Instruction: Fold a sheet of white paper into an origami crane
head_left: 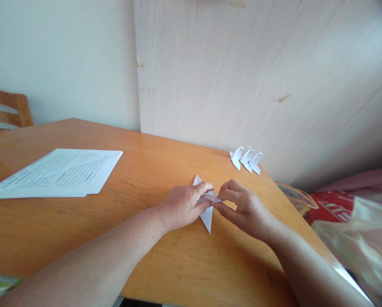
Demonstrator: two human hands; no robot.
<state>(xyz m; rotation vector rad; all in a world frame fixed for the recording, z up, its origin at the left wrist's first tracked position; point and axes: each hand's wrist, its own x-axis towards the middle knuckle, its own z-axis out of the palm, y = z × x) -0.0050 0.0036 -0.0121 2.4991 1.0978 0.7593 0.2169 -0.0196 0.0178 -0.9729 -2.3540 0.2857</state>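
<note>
Between my hands, just above the wooden table, is a piece of folded white paper with pointed ends, one toward the wall and one toward me. My left hand is closed around its middle, thumb and fingers pinching it from the left side. From the right, my right hand pinches a narrow folded tip of the same paper between thumb and fingers. Part of the paper is hidden behind my left fingers. At the table's back right edge stand several small folded paper figures, close together in a row.
A stack of printed sheets lies on the table's left side. Behind the table is a pale board against the wall. A wooden chair stands at far left. Red and white bags lie beyond the right edge.
</note>
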